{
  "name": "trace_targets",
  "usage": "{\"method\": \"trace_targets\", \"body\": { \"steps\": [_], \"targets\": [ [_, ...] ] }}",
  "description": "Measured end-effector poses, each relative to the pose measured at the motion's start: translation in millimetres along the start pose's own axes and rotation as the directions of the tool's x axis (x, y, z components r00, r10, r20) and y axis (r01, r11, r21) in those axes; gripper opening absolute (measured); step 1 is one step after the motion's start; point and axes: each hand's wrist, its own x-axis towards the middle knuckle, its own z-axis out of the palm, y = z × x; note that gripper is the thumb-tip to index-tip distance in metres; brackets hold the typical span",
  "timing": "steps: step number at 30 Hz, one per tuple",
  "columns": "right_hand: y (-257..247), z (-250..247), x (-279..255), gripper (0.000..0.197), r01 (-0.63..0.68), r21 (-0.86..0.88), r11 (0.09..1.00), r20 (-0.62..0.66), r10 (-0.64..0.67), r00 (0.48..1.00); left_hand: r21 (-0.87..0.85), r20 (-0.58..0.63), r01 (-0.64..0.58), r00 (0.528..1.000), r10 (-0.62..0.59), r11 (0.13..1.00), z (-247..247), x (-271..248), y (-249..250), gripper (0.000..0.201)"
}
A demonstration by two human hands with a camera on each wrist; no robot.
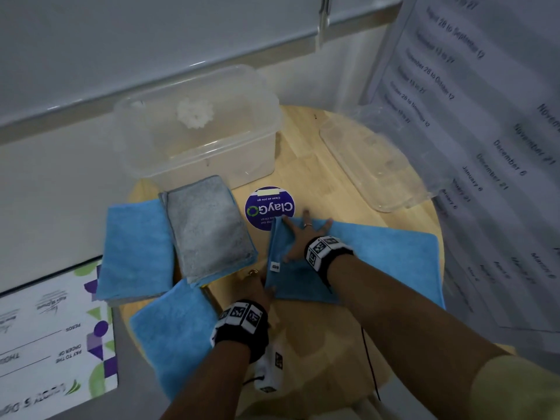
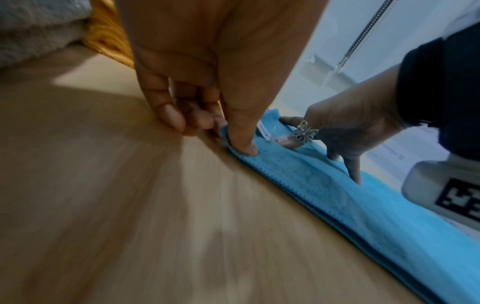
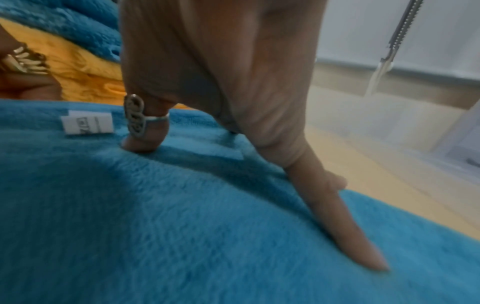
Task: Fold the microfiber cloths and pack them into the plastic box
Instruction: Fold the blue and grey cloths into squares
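Note:
A blue microfiber cloth (image 1: 378, 256) (image 2: 337, 195) (image 3: 155, 226) lies doubled over on the right half of the round wooden table (image 1: 318, 334). My right hand (image 1: 300, 234) (image 2: 337, 133) (image 3: 259, 133) presses down on its left part with the fingers spread and straight. My left hand (image 1: 257, 286) (image 2: 233, 139) pinches the cloth's near left corner between thumb and fingers, beside its white label (image 1: 275, 266). The clear plastic box (image 1: 212, 165) stands at the back of the table, with only a white lump visible through its wall.
A folded grey cloth (image 1: 209, 228) lies on a stack in front of the box. Two more blue cloths (image 1: 136, 247) (image 1: 172, 334) lie at the left. The clear lid (image 1: 372, 168) rests at the right. A round purple sticker (image 1: 269, 207) marks the table's middle.

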Motion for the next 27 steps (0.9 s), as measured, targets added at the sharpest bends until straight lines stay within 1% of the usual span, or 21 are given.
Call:
{"method": "trace_targets", "body": {
  "steps": [2, 5, 7, 8, 9, 10, 11, 12, 13, 14, 15, 16, 18, 20, 23, 24, 25, 26, 27],
  "targets": [
    [-5, -9, -6, 0.120, -0.013, -0.040, 0.999, 0.024, 0.014, 1.000, -0.044, 0.015, -0.010, 1.000, 0.010, 0.999, -2, -2, 0, 0.027],
    [-9, -18, -15, 0.116, 0.008, -0.096, 0.995, 0.038, -0.005, 0.999, -0.057, 0.029, -0.032, 0.999, 0.033, 0.998, -7, -4, 2, 0.029],
    [-9, -19, -20, 0.114, 0.018, -0.080, 0.997, 0.037, -0.015, 0.999, -0.038, 0.052, -0.036, 0.998, 0.038, 0.999, -10, -4, 1, 0.030],
    [-9, -18, -24, 0.109, 0.017, -0.038, 0.999, 0.007, -0.017, 1.000, -0.028, 0.066, -0.029, 0.997, 0.031, 0.999, -11, -4, 0, 0.031],
    [-10, -16, -30, 0.101, 0.016, 0.028, 0.999, -0.077, -0.014, 0.997, -0.032, 0.073, -0.015, 0.997, 0.017, 0.999, -11, -3, -1, 0.031],
    [-10, -15, -35, 0.088, 0.033, 0.091, 0.995, -0.225, -0.011, 0.974, -0.046, 0.074, -0.006, 0.997, 0.009, 0.999, -11, -3, -2, 0.031],
    [-11, -14, -39, 0.073, 0.081, 0.124, 0.989, -0.401, -0.025, 0.916, -0.059, 0.074, 0.000, 0.997, 0.004, 0.998, -10, -3, -2, 0.031],
    [-14, -17, -42, 0.057, 0.139, 0.135, 0.981, -0.528, -0.047, 0.848, -0.061, 0.070, -0.005, 0.998, 0.009, 0.998, -10, -4, -2, 0.030],
    [-19, -20, -43, 0.047, 0.206, 0.158, 0.966, -0.575, -0.080, 0.814, -0.059, 0.065, -0.007, 0.998, 0.011, 0.998, -9, -3, -2, 0.030],
    [-24, -23, -40, 0.042, 0.259, 0.231, 0.938, -0.556, -0.091, 0.826, -0.053, 0.060, -0.012, 0.998, 0.015, 0.999, -8, -4, -2, 0.030],
    [-30, -25, -36, 0.042, 0.277, 0.332, 0.902, -0.497, -0.082, 0.864, -0.052, 0.058, -0.011, 0.998, 0.014, 0.999, -7, -5, -2, 0.030],
    [-36, -27, -30, 0.044, 0.258, 0.422, 0.869, -0.425, -0.062, 0.903, -0.054, 0.055, -0.016, 0.998, 0.019, 0.998, -6, -7, -2, 0.030],
    [-43, -29, -21, 0.051, 0.196, 0.517, 0.833, -0.315, -0.028, 0.949, -0.072, 0.045, -0.019, 0.999, 0.023, 0.997, -4, -6, -3, 0.032],
    [-47, -27, -14, 0.054, 0.168, 0.516, 0.840, -0.267, -0.029, 0.963, -0.099, 0.044, -0.015, 0.999, 0.020, 0.995, -2, -3, -4, 0.033],
    [-47, -29, -9, 0.058, 0.139, 0.431, 0.891, -0.272, -0.019, 0.962, -0.079, 0.065, -0.036, 0.997, 0.041, 0.996, -3, -2, -1, 0.033],
    [-46, -31, -9, 0.060, 0.129, 0.397, 0.909, -0.279, -0.015, 0.960, -0.067, 0.064, -0.059, 0.996, 0.063, 0.996, -3, -3, 0, 0.029],
    [-43, -35, -10, 0.059, 0.125, 0.366, 0.922, -0.278, -0.020, 0.960, -0.068, 0.054, -0.077, 0.995, 0.080, 0.995, -4, -6, 3, 0.020],
    [-39, -39, -11, 0.052, 0.118, 0.360, 0.925, -0.261, -0.022, 0.965, -0.074, 0.046, -0.111, 0.992, 0.114, 0.991, -6, -10, 6, 0.012],
    [-33, -44, -14, 0.039, 0.128, 0.383, 0.915, -0.253, -0.030, 0.967, -0.076, 0.033, -0.151, 0.988, 0.153, 0.986, -7, -15, 11, 0.020]
  ]
}}
